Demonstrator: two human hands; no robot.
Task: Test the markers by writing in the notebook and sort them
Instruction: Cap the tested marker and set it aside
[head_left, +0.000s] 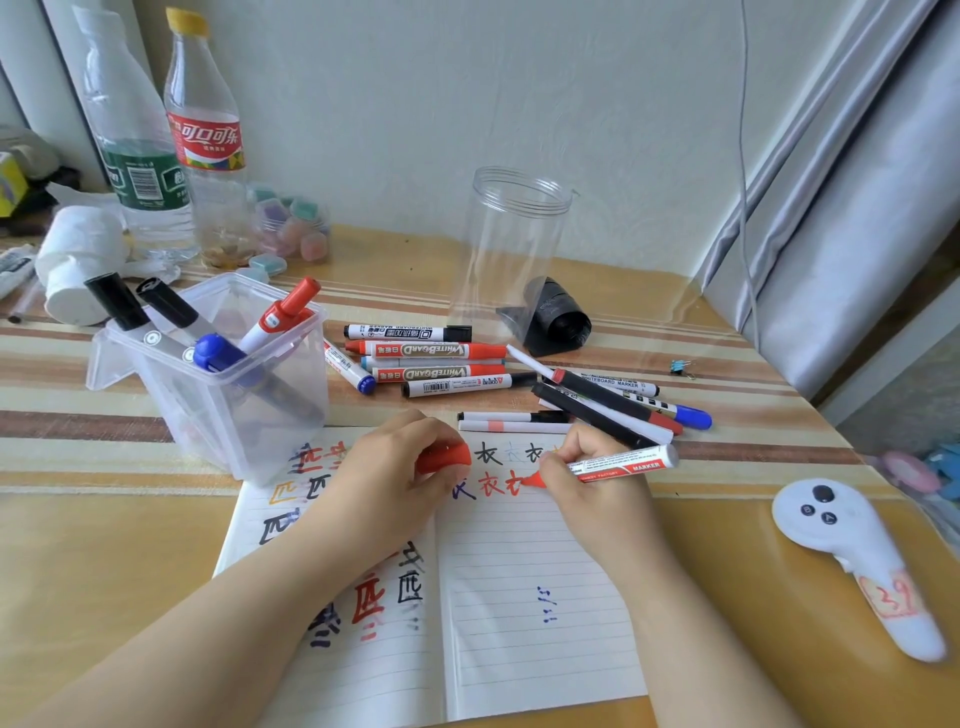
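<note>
the right hand (587, 480) has its fingers clamped on a red marker (618, 464), tip touching the right page of the open notebook (524, 597) beside red characters. the left hand (400, 467) rests on the notebook, fingers curled round the red cap (451, 459). more markers (441, 358) lie just beyond the notebook; some stand in the clear bin (218, 374) on the left.

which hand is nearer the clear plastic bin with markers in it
Left. The left hand sits just right of the clear plastic bin; the right hand is farther right, over the notebook's right page.
</note>
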